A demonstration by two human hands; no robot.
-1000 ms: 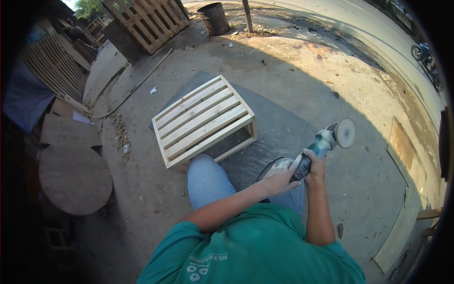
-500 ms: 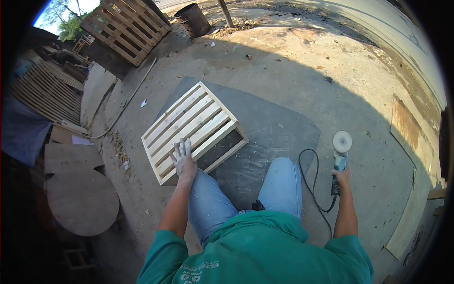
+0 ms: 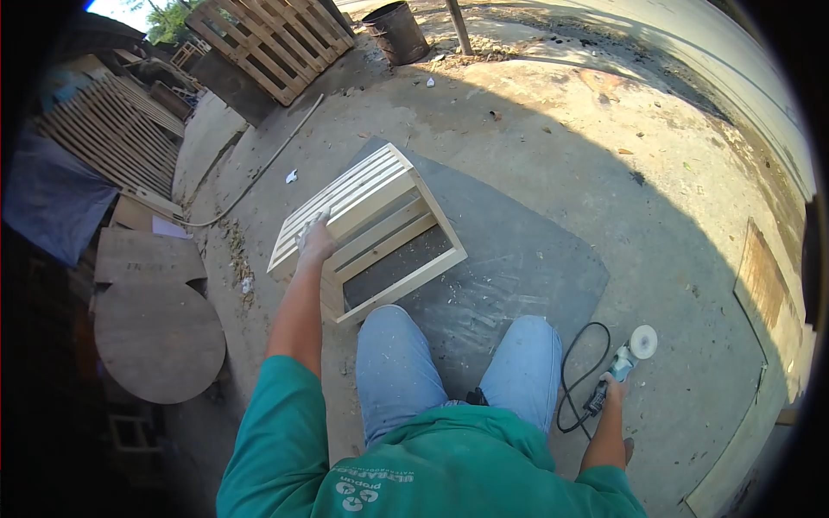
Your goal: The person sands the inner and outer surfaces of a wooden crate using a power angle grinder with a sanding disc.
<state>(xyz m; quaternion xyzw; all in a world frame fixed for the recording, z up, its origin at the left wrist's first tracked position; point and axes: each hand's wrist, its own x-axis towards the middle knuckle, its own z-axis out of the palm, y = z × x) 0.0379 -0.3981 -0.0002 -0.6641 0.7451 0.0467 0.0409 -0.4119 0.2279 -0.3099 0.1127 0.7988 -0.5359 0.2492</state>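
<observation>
A pale slatted wooden crate (image 3: 403,182) stands tilted on the dark sheet in front of my knees, its open side turned toward me. My left hand (image 3: 316,242), with white dust on its fingers, grips the crate at its slatted top, near the left end. Off to the right, my right hand (image 3: 613,390) is wrapped around the body of an angle grinder (image 3: 621,363). The grinder has a round whitish disc (image 3: 643,342) facing up, and a black cord (image 3: 566,388) loops from its rear end toward my leg.
Under the crate lies a dark flat sheet (image 3: 509,216) dusted with wood shavings. A rounded wooden board (image 3: 160,337) is at left. Pallets (image 3: 272,43) and a rusty bucket (image 3: 395,33) stand at the back. Plywood (image 3: 760,276) lies at right.
My left hand has tipped the crate, so its slatted face slopes away and its open side shows more. My right hand has lowered the grinder closer to me, its disc now angled right.
</observation>
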